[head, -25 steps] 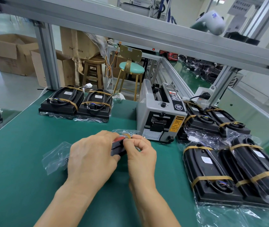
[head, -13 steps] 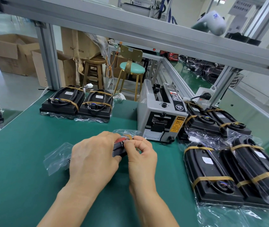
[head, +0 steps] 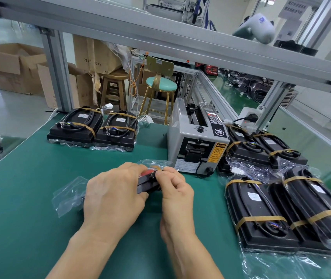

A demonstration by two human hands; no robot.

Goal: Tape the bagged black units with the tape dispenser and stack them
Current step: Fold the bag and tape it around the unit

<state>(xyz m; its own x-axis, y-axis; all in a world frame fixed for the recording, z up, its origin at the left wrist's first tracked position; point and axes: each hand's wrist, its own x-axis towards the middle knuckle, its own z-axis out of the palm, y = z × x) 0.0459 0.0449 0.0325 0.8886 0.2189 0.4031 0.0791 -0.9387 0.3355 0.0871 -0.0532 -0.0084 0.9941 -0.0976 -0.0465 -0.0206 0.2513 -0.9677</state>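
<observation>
Right hand (head: 175, 190) grip: fingertips pinched narrow on a tape strip at the near end of the bagged black unit (head: 147, 183), likely pressing it down to seal the bag. Left hand (head: 113, 198) grip: curled over the unit's top, holding it steady on the counter (head: 39, 178) so the tape lands straight. Unit sits just in front of the tape dispenser (head: 198, 141), close for quick reach to the tape. Loose bag end (head: 69, 195) trails away from the dispenser. Taped units (head: 281, 210) lie beside the dispenser's right side; two more taped units (head: 94, 127) off its left side.
</observation>
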